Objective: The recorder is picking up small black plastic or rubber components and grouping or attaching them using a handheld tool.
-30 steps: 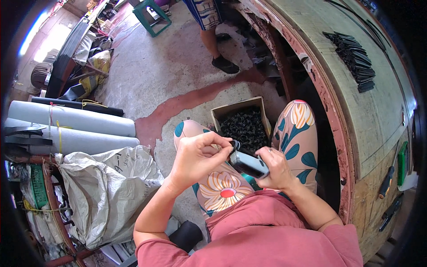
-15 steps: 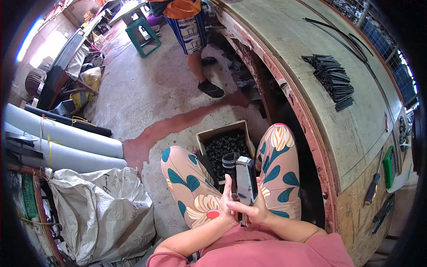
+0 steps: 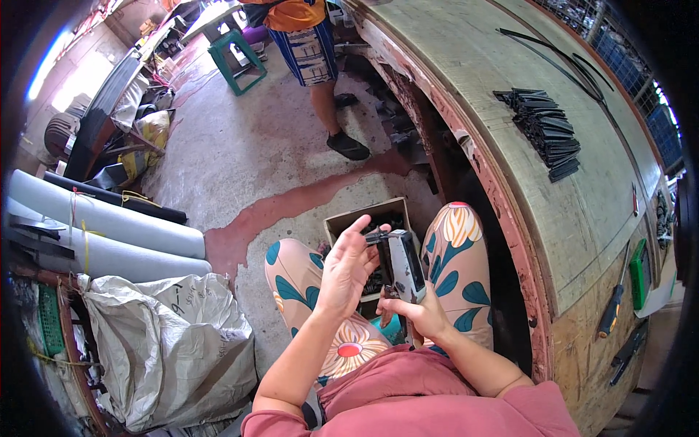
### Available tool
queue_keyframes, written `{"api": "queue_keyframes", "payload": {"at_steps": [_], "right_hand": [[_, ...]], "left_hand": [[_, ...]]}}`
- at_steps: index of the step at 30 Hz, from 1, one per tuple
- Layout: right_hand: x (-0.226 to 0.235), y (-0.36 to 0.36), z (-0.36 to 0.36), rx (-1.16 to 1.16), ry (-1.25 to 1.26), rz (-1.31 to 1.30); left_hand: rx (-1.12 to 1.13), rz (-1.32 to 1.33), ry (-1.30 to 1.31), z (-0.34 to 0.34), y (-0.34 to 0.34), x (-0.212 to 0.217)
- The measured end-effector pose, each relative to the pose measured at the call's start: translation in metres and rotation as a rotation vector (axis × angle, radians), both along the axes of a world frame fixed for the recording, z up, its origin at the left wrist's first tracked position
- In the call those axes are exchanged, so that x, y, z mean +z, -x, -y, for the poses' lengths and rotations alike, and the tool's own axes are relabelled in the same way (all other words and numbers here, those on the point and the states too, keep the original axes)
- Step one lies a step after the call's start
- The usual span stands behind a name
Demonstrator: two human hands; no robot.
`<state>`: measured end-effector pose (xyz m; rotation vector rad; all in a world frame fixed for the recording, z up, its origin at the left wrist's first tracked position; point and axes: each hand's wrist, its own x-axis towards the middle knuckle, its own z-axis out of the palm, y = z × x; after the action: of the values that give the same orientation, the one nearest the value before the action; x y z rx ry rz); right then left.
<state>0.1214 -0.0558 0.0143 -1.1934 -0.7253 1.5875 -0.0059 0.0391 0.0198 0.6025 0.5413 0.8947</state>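
We see a worktable [image 3: 473, 80] curve down the right side, its chipped red edge [image 3: 502, 211] passing close beside the person's right knee, while to the left pale grey rolls [image 3: 124, 218] and a crumpled whitish sack [image 3: 167, 342] bound the near side. Between them the concrete floor [image 3: 218, 146] leaves room ahead, crossed by a worn red band, with a co-worker [image 3: 320, 124] standing farther off. An open cardboard box [image 3: 386, 207] sits on the floor just beyond the hands, dark pieces inside. On the wooden tabletop we note a heap of thin, flat black strips [image 3: 545, 135]. The hand tool [image 3: 404, 262], a blocky metal-and-black shape, is held upright above the lap, between the knees in flowered trousers [image 3: 466, 284]. Our right hand [image 3: 422, 313] grips its lower part. Our left hand [image 3: 346, 273] is raised beside it, fingers loosely extended near a small dark piece [image 3: 375, 237] at the tool's upper end; we cannot tell whether they pinch it.
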Motion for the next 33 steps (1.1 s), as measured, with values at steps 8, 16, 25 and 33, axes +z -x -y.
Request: {"api": "queue_keyframes", "payload": {"at_steps": [8,16,25,33], "right_hand": [[-0.017,-0.001,0.016,-0.003,-0.071,0.173],[-0.007,-0.025,0.000,-0.149,0.051,-0.041],[-0.045,-0.039,-0.065,-0.239,-0.103,0.141],[-0.079,-0.043,-0.065,-0.259,0.065,-0.174]], "left_hand": [[-0.026,-0.014,0.012,-0.014,-0.001,0.008],[-0.057,0.015,-0.031,-0.024,-0.004,0.011],[0.116,-0.189,0.015,-0.018,-0.001,-0.011],[0.095,-0.228,0.076,-0.029,-0.010,-0.041]]}}
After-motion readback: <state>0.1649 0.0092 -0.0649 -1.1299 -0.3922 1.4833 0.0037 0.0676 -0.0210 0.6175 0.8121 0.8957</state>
